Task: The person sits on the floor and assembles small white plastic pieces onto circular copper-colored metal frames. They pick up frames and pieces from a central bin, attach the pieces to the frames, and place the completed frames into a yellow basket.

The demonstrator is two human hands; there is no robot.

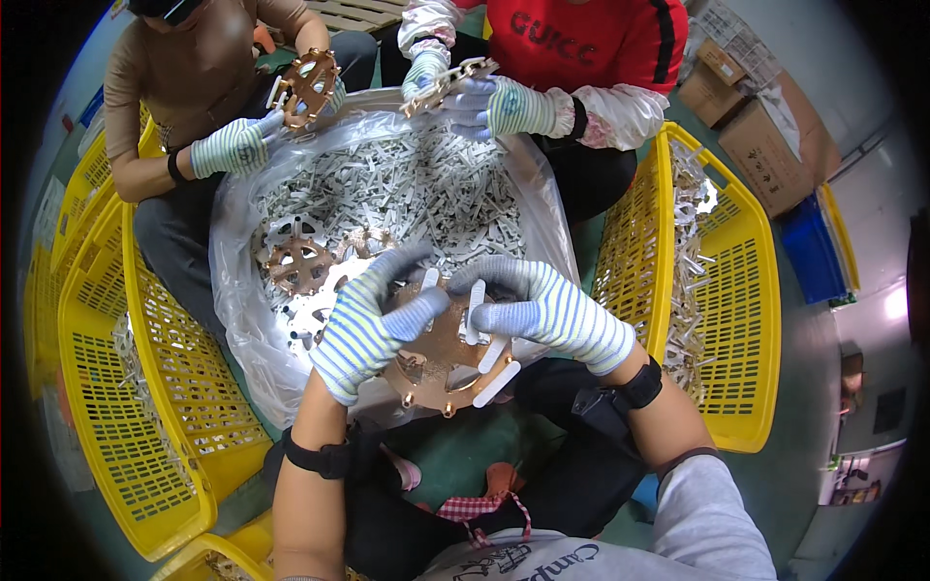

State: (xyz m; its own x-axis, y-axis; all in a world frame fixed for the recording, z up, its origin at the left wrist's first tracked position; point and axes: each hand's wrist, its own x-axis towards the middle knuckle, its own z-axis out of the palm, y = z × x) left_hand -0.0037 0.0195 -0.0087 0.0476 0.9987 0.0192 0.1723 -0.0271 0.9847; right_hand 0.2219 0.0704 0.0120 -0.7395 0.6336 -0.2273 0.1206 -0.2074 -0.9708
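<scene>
Right hand (552, 308) grip: thumb and fingers apparently pinching pale strip (476, 312). Left hand (360, 324) grip: fingers and thumb spread over copper-coloured disc (441, 356); whether clasping, cannot tell. Disc sits over near edge of plastic-lined bin (235, 261). Progress: seemingly partway; other strips (497, 384) at disc's lower right, lower-left rim pegs (408, 399) bare; whether strips go on or come off, unclear. Loose strips (436, 184) heaped in bin. Beyond: co-workers (184, 87) holding similar discs (308, 89). Writing: lettering on red top (581, 73), grey shirt (712, 513), carton (765, 160).
</scene>
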